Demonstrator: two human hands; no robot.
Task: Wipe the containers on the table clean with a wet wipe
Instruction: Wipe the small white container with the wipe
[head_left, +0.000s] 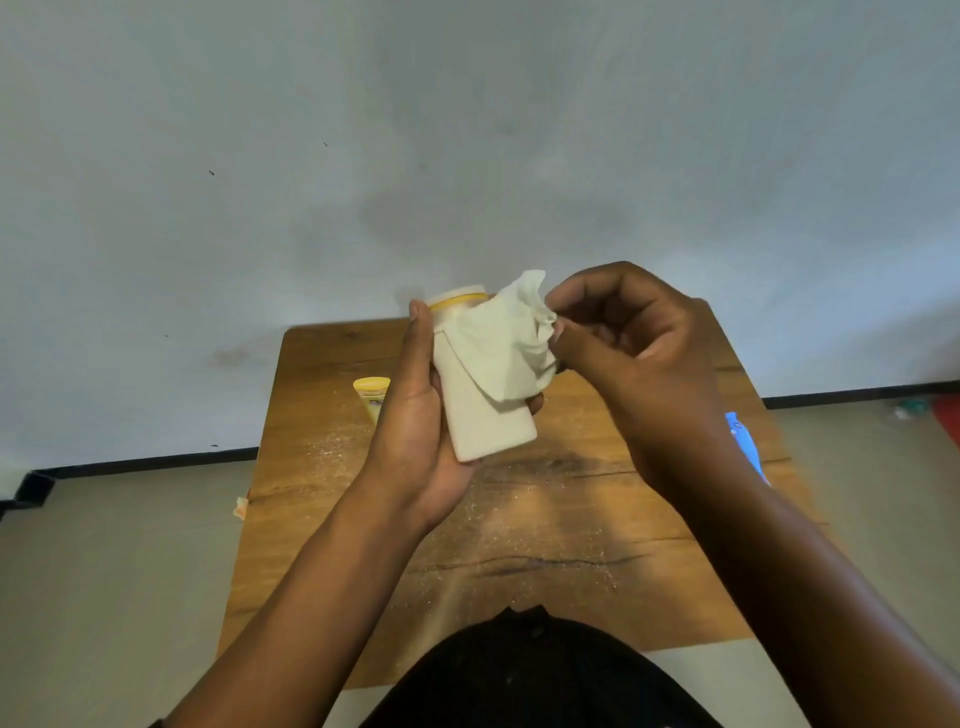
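Wipe (506, 343) between right fingertips (558, 325), over left-held bottle (488, 421)

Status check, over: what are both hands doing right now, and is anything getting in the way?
Left hand grips white bottle, held above table. Right hand pinches wet wipe draped over bottle. Yellow tube waits on table. Nothing blocking.

The wet wipe (506, 343) drapes over the white bottle (488, 415), covering its upper right side. The left hand (415, 415) masks the lower half of the yellow tube (372, 395), whose label is too small to read. The right forearm crosses the blue object (745, 447) near the desk's (545, 519) right edge; can't tell what it is. The desk's near edge sits behind dark clothing (540, 675).
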